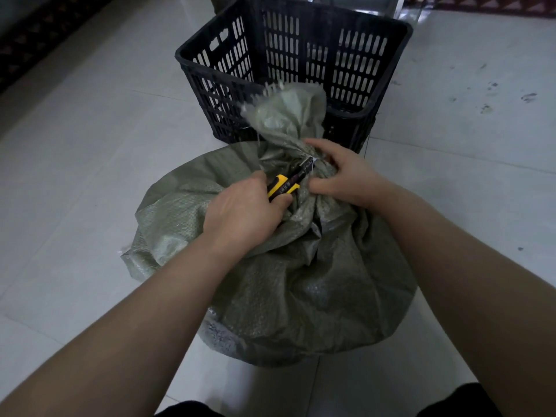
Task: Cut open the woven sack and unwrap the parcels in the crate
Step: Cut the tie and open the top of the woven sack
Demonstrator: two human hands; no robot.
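A full grey-green woven sack (pixel 288 284) sits on the floor right below me, its neck tied and its frayed top standing up. My left hand (pixel 243 212) grips a yellow and black utility knife (pixel 285 183), whose blade end points at the tied neck. My right hand (pixel 343 173) is closed around the sack's neck just beside the blade. A black slotted plastic crate (pixel 373 40) stands behind the sack. I see no parcels in the part of the crate that shows.
Pale glossy floor tiles (pixel 75 164) lie all around, with dark scuff marks (pixel 511 97) at the right. A dark patterned strip runs along the far left edge. Metal legs show behind the crate.
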